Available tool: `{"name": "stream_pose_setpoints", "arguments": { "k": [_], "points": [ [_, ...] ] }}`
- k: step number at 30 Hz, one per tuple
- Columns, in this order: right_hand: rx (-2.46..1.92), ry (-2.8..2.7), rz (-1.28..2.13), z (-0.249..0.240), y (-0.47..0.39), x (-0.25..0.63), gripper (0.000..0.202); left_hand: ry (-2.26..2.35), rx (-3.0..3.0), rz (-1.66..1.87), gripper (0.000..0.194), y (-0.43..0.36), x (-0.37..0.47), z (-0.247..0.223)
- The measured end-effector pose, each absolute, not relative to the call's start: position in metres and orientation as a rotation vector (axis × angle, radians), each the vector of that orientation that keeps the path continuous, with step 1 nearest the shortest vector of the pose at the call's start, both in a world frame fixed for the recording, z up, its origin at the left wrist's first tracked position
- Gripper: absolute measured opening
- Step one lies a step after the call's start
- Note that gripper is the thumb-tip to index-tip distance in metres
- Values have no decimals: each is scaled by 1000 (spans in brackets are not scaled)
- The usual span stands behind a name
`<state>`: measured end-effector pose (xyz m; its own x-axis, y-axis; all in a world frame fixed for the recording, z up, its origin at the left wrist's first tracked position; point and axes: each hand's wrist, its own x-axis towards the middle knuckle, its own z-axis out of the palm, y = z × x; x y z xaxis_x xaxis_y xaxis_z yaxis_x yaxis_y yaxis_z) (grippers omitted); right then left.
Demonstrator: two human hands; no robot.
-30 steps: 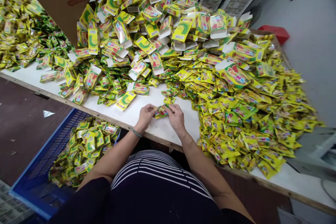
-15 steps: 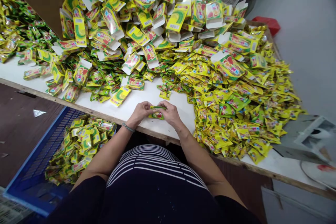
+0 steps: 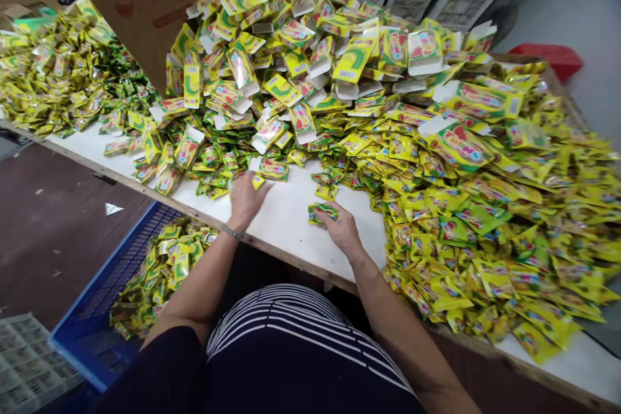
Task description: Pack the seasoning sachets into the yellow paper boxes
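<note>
Near the middle of the frame, the right hand (image 3: 341,228) grasps a small green-and-red packet (image 3: 321,213) between thumb and fingers, just above or on the white table (image 3: 286,223); whether it is one packet or several stacked cannot be told. Left of centre, the left hand (image 3: 246,199) reaches over a yellow carton (image 3: 258,181), its thumb out to the side; the hand is blurred and hides most of the carton, so I cannot tell whether its fingers have closed. A carton with a raised flap (image 3: 274,169) lies just beyond it; loose packets (image 3: 325,191) sit just above the right hand, with the big packet pile (image 3: 460,233) to the right and the carton heap (image 3: 354,65) across the top.

For the left hand, a light pinch across the carton's two long sides would seem best; thin card likely dents or creases if squeezed over its broad face, and a low, flat approach should avoid nudging the flapped carton. For the right hand, the crinkly wrapper probably slips or bunches if held loosely; keeping its long edges even, fingertips clear of one end, should help it stay straight; lifting it slightly off the table would keep it from snagging the loose packets.
</note>
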<state>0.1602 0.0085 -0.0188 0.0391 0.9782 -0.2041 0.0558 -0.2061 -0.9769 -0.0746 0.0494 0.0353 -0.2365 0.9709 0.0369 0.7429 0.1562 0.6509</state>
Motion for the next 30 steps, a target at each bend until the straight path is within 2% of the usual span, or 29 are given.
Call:
{"name": "stream_pose_setpoints", "arguments": {
  "k": [2,4,6,9,12,15,20,25,28,30],
  "points": [
    [-1457,-1134,1262,-21,11,160,47,2311,1709,558,62,60,-94,39],
    [-1476,-1143,1232,-21,13,161,49,2312,1728,427,74,63,-102,38],
    [-1453,-1112,1224,-21,15,162,51,2147,1669,552,82,60,-97,36],
    [-1379,-1035,1252,-22,17,163,54,1652,1382,947,91,50,-72,29],
    [-1363,-1029,1292,-23,18,166,54,1167,1074,1186,85,42,-45,18],
    [-1387,-1068,1294,-24,18,168,50,992,971,1173,78,32,-35,9],
    [-1478,-1221,1173,-27,18,168,41,1054,1004,922,70,12,-61,24],
    [-1477,-1527,998,-27,15,158,27,1181,839,668,75,10,-76,45],
    [-1435,-1548,975,-23,13,158,25,1261,819,669,68,12,-72,40],
    [-1426,-1386,1013,-21,15,160,31,1294,876,709,64,12,-66,34]
  ]
}}
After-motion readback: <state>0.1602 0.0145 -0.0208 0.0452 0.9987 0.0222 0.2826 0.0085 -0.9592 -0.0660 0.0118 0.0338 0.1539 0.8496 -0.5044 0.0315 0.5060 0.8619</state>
